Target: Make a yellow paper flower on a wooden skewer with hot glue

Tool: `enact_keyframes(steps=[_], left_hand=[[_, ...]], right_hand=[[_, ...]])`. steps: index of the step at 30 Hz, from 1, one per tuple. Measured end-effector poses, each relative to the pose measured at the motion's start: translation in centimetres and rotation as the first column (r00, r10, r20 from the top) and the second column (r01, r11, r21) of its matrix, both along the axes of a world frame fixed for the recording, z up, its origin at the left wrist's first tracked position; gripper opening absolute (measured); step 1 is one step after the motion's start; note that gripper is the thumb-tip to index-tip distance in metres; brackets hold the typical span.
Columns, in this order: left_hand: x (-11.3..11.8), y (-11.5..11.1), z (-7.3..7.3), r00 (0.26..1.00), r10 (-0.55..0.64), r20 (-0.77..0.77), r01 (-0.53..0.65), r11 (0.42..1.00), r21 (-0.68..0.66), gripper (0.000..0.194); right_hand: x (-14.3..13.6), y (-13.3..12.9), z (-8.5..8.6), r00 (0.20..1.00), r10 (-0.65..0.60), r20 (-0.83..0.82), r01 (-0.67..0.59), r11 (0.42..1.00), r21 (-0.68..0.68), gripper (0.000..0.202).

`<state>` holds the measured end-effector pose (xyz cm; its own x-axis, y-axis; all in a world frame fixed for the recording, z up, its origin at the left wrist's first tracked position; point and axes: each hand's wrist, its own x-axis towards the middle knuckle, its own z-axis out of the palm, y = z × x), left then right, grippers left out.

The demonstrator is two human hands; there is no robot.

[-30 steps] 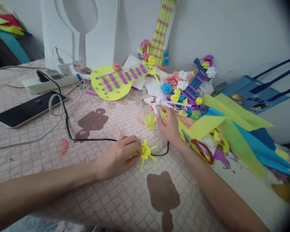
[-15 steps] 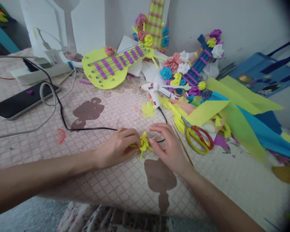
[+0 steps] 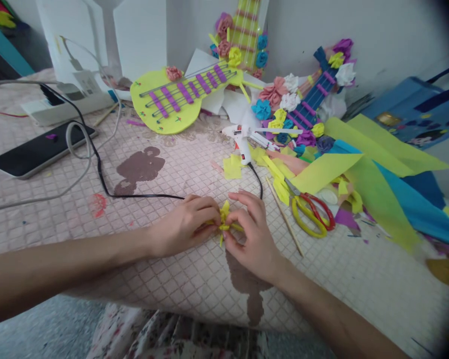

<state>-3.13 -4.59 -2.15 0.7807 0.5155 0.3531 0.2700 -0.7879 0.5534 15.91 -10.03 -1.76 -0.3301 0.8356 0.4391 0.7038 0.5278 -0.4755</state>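
A small yellow paper piece point(image 3: 225, 210) with thin pointed arms lies between my hands near the middle of the table. My left hand point(image 3: 190, 222) has its fingers pinched on the left side of it. From the right, my right hand point(image 3: 251, 232) pinches the middle of the piece between thumb and index finger, the other fingers curved above. Behind them rests a white glue gun point(image 3: 243, 144), its black cable passing behind my hands.
Red-and-yellow scissors point(image 3: 312, 214) and a wooden stick point(image 3: 284, 217) lie to the right, beside green and blue paper sheets point(image 3: 385, 199). Paper guitars point(image 3: 175, 104) stand at the back. A phone point(image 3: 41, 149), power strip point(image 3: 67, 107) and cables are at left.
My right hand has moved left and closed its thumb and index finger on the yellow piece. My left hand keeps its grip. The view has shifted slightly.
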Motion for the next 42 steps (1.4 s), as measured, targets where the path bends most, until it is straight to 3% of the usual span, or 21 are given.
enact_keyframes(steps=[28,42], left_hand=[[-0.20,-0.41,0.01,0.999,-0.006,-0.032,0.007,1.000,0.027,0.013],[-0.94,0.34,0.40,0.994,-0.101,-0.046,0.101,0.995,0.011,0.019]], right_hand=[[-0.60,-0.01,-0.73,0.997,-0.035,-0.062,0.026,0.988,-0.151,0.032],[-0.17,0.02,-0.37,0.986,-0.025,-0.164,-0.005,0.984,-0.176,0.031]])
